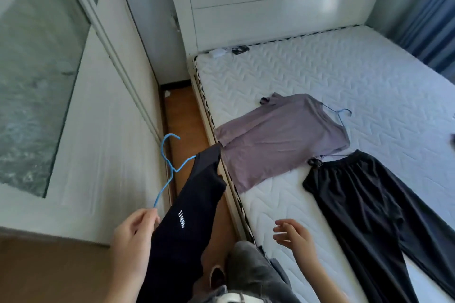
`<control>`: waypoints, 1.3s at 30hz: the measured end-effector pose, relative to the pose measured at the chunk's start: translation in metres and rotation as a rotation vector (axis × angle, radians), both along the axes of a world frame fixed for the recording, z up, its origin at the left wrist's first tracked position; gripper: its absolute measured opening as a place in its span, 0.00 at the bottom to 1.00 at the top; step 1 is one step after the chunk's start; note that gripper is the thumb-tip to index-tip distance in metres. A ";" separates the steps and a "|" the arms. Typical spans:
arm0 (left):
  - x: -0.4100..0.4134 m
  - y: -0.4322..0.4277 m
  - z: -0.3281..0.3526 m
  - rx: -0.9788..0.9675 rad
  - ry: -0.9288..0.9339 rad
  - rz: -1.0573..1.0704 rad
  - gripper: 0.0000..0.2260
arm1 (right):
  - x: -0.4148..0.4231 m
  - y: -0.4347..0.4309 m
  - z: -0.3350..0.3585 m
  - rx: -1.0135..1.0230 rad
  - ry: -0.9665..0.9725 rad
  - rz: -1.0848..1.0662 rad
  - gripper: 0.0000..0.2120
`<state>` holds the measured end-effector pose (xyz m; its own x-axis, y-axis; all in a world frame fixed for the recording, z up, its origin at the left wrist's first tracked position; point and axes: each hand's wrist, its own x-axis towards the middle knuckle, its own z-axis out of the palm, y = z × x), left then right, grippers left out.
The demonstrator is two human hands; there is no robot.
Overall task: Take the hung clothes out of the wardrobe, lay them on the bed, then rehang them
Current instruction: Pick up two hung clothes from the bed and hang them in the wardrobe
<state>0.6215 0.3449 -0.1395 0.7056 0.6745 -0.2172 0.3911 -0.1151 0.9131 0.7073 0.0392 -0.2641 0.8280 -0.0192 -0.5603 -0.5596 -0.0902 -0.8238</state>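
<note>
My left hand [134,233] pinches the lower end of a blue wire hanger [170,167], whose hook points up toward the wardrobe. A black garment with white lettering [187,216] hangs from that hanger and drapes down past my wrist. My right hand [293,232] hovers open over the near edge of the bed [320,69], holding nothing. On the mattress lie a mauve T-shirt [278,140] on a second blue hanger [341,114] and dark trousers [364,206] spread flat to its right.
The white wardrobe door with a frosted glass panel [37,69] fills the left. A narrow strip of wooden floor [182,115] runs between wardrobe and bed. A white headboard [270,0] and blue curtain [430,19] stand beyond. Small items [231,50] lie at the mattress head.
</note>
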 end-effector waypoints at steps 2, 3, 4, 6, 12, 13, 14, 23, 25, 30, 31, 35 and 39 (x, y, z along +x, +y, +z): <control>0.045 0.016 0.000 -0.010 -0.001 0.015 0.09 | 0.023 0.009 -0.003 -0.011 0.012 -0.055 0.13; 0.067 0.024 -0.002 -0.001 0.001 0.030 0.09 | 0.036 0.014 -0.005 -0.017 0.015 -0.076 0.13; 0.088 0.031 -0.003 0.013 0.006 0.037 0.09 | 0.050 0.019 -0.007 -0.022 0.016 -0.093 0.13; 0.132 0.045 -0.003 0.025 0.026 0.033 0.08 | 0.081 0.029 -0.011 -0.023 0.020 -0.136 0.13; 0.265 0.095 -0.012 0.028 0.044 0.084 0.08 | 0.210 0.061 -0.016 -0.008 0.020 -0.238 0.13; 0.287 0.102 -0.010 0.026 0.040 0.091 0.09 | 0.234 0.066 -0.013 0.000 0.012 -0.259 0.13; 0.309 0.109 -0.007 0.022 0.036 0.099 0.09 | 0.256 0.069 -0.010 0.002 0.002 -0.280 0.13; 0.503 0.143 0.026 -0.027 -0.021 -0.002 0.09 | 0.412 0.078 0.014 0.016 -0.070 -0.471 0.15; 0.548 0.140 0.026 -0.059 -0.051 -0.053 0.09 | 0.434 0.079 0.015 0.010 -0.077 -0.513 0.14; 0.666 0.121 0.004 -0.072 -0.038 -0.260 0.10 | 0.490 0.084 0.004 -0.016 -0.084 -0.704 0.14; 0.685 0.115 -0.002 -0.083 -0.030 -0.289 0.10 | 0.499 0.085 0.002 -0.017 -0.076 -0.740 0.14; 0.778 0.065 -0.042 -0.132 0.022 -0.412 0.09 | 0.549 0.068 -0.003 -0.045 -0.070 -0.918 0.13; 0.857 -0.001 -0.109 -0.067 0.049 -0.556 0.11 | 0.604 0.023 -0.021 -0.061 -0.071 -1.059 0.13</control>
